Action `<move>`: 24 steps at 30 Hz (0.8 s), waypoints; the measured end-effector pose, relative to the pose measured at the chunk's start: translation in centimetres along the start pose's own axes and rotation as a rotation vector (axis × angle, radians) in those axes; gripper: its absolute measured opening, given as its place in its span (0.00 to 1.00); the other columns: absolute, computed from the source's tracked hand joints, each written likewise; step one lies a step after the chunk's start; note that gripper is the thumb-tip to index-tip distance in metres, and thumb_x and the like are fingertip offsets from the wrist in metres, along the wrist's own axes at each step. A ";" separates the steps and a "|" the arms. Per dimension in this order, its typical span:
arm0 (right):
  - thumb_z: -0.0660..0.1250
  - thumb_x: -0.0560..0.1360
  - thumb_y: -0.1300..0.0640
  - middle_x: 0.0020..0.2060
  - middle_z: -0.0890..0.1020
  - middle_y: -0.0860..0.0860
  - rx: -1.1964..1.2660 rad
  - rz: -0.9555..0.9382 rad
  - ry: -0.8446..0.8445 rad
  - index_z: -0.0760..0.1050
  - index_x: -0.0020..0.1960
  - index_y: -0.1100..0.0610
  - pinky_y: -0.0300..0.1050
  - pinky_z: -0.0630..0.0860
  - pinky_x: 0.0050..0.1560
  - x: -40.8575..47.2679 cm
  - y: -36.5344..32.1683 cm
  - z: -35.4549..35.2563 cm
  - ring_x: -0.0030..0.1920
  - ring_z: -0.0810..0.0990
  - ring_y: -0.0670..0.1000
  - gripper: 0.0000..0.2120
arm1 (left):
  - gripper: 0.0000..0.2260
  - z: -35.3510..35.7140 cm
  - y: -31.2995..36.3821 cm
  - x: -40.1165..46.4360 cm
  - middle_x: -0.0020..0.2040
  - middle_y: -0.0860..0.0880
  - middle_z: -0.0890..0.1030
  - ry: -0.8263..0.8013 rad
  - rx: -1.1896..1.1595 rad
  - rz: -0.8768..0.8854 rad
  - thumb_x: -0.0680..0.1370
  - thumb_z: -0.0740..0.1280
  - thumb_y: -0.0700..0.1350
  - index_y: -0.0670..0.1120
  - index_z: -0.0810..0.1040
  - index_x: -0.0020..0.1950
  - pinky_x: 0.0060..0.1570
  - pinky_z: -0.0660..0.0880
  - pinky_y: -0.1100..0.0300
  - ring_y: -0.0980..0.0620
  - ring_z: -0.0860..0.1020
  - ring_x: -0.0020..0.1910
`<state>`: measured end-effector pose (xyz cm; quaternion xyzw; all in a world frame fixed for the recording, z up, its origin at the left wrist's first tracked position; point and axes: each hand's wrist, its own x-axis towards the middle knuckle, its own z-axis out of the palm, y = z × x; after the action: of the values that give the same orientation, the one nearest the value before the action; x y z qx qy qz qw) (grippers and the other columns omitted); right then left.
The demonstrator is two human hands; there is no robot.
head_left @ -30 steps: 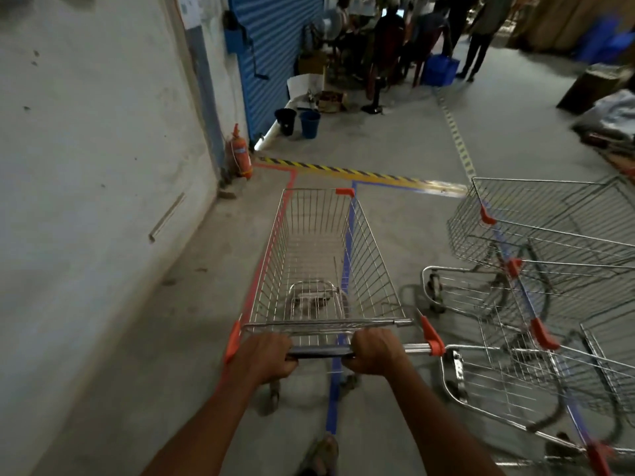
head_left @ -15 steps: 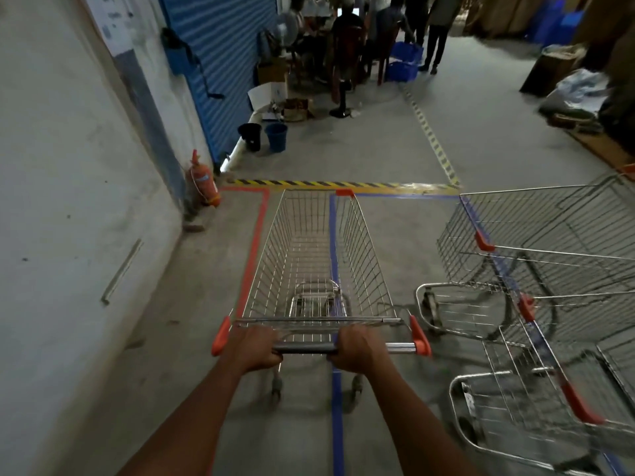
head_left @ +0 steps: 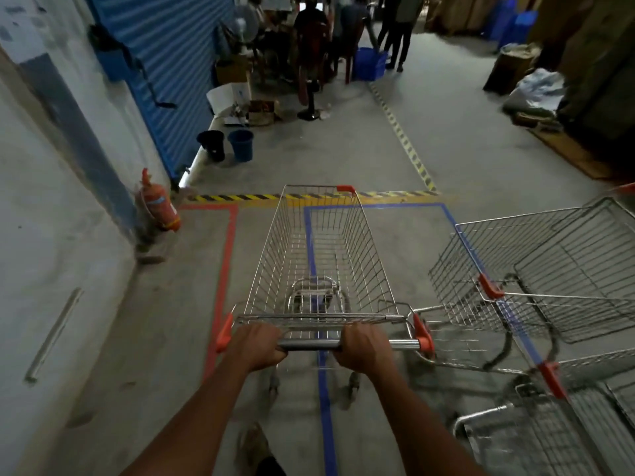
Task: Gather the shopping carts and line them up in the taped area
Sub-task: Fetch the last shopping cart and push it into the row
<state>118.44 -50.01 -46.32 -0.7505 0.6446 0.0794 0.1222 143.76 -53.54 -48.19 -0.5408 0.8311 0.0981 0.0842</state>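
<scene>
An empty wire shopping cart (head_left: 372, 255) with orange corner caps stands straight ahead of me. My left hand (head_left: 256, 345) and my right hand (head_left: 366, 345) both grip its metal handle bar (head_left: 311, 345). The cart straddles a blue tape line (head_left: 324, 407) on the concrete floor, and a red tape line (head_left: 223, 269) runs to its left. The cart's nose reaches the yellow-black striped tape (head_left: 240, 197). To the right, other carts (head_left: 549, 269) stand nested in a row over the blue-taped area.
A white wall (head_left: 51, 235) runs along the left with a red fire extinguisher (head_left: 159, 204) at its foot. Two buckets (head_left: 226, 144) stand by a blue shutter (head_left: 161, 56). People and chairs (head_left: 326, 46) are ahead; bags and boxes (head_left: 536, 91) lie at right.
The cart has rolled forward, its nose now reaching the striped tape, and it has straightened along the blue line. Both hands stay on the handle.
</scene>
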 end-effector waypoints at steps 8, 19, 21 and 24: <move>0.64 0.74 0.41 0.41 0.83 0.53 0.001 0.143 0.001 0.80 0.48 0.54 0.47 0.76 0.42 13.8 2.4 -4.8 0.41 0.83 0.57 0.16 | 0.17 -3.6 -5.8 15.9 0.51 0.52 0.84 0.030 -0.008 0.083 0.69 0.62 0.61 0.55 0.78 0.52 0.45 0.77 0.55 0.48 0.82 0.50; 0.63 0.73 0.42 0.43 0.85 0.55 0.081 0.305 0.060 0.81 0.48 0.55 0.49 0.79 0.44 34.7 10.1 -11.1 0.44 0.84 0.61 0.18 | 0.16 -10.6 -10.6 42.7 0.50 0.52 0.84 0.001 0.105 0.200 0.72 0.61 0.59 0.55 0.80 0.52 0.47 0.76 0.55 0.50 0.83 0.50; 0.62 0.73 0.41 0.43 0.85 0.55 0.088 0.332 0.094 0.80 0.48 0.55 0.50 0.79 0.44 38.7 12.2 -12.0 0.44 0.84 0.61 0.19 | 0.15 -12.1 -10.8 47.8 0.50 0.51 0.84 0.000 0.110 0.178 0.71 0.61 0.58 0.53 0.81 0.51 0.48 0.77 0.55 0.49 0.83 0.50; 0.62 0.72 0.41 0.42 0.85 0.55 0.114 0.367 0.104 0.80 0.47 0.55 0.50 0.80 0.43 43.8 15.5 -13.7 0.41 0.84 0.61 0.18 | 0.15 -14.3 -10.4 54.8 0.50 0.50 0.84 -0.017 0.155 0.170 0.73 0.62 0.57 0.52 0.81 0.51 0.48 0.77 0.54 0.47 0.83 0.51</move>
<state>109.45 -97.64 -46.61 -0.6153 0.7795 0.0249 0.1146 130.81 -109.62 -48.56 -0.4596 0.8782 0.0450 0.1242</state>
